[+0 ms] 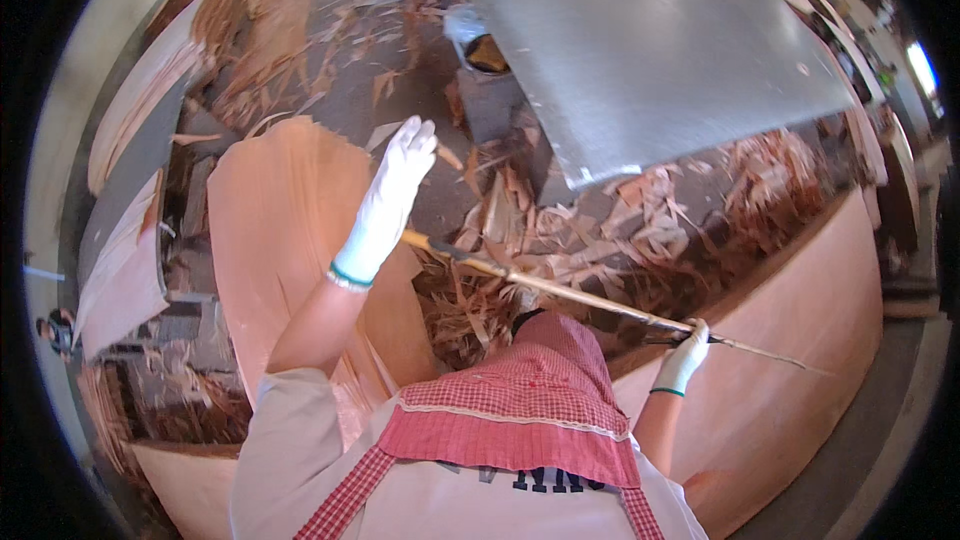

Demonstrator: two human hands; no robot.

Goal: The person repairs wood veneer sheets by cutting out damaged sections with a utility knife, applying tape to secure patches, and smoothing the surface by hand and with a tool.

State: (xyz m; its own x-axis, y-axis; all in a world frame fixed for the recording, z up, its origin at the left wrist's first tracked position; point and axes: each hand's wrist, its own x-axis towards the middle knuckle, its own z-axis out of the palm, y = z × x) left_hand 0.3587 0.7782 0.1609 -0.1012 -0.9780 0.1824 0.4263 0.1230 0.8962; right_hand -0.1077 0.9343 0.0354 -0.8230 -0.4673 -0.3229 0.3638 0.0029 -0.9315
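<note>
My right hand [686,356], in a white knit glove with a green cuff, is closed around a long thin bamboo stick [560,290]. The stick slants across in front of my body, its thicker yellowish end at upper left and its thin tip beyond my right hand. My left hand [402,162], gloved the same way, is raised with its fingers stretched out and nothing in them. Below and beside it lies a large reddish-brown wood veneer sheet [290,200]. Another broad veneer sheet [790,340] spreads out at the right, behind my right hand.
A large grey metal-like tabletop [660,50] stands ahead at right. Torn veneer scraps [640,210] cover the floor between it and me. A dark round container [487,55] sits by the tabletop's left edge. Stacked veneer sheets [150,110] line the left side.
</note>
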